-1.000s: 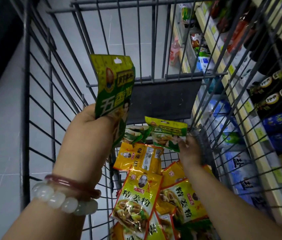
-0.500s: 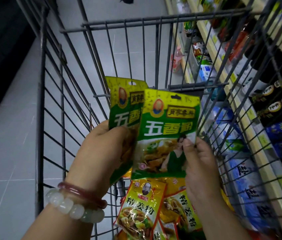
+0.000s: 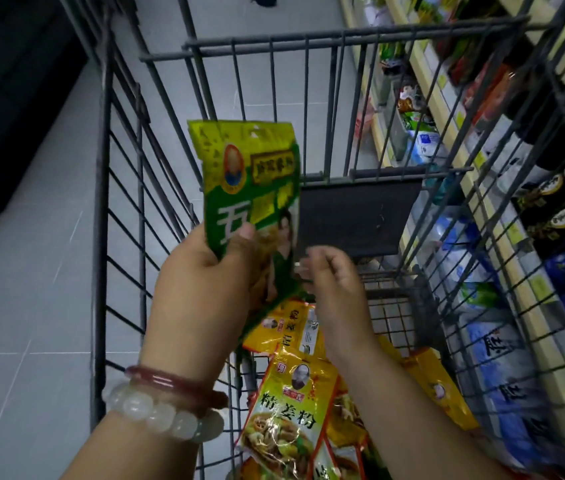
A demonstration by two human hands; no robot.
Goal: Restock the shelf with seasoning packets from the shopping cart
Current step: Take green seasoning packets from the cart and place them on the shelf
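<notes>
My left hand (image 3: 201,282) grips green seasoning packets (image 3: 249,174) upright over the wire shopping cart (image 3: 336,46), thumb across the front; the packets lie stacked one on another. My right hand (image 3: 333,285) hovers just right of the packets' lower edge with fingers loosely curled, holding nothing. Below both hands, several yellow seasoning packets (image 3: 288,417) lie in a heap on the cart's floor. The store shelf (image 3: 461,157) runs along the right, seen through the cart's side bars.
A dark flap (image 3: 353,216) hangs on the cart's far wall. The shelf holds dark bottles (image 3: 551,209) and blue and white bags (image 3: 502,358). Grey tiled floor (image 3: 31,271) lies to the left of the cart.
My right hand lifted a second green packet from the cart, brought it against the one in my left hand, then let go. The left hand now holds both.
</notes>
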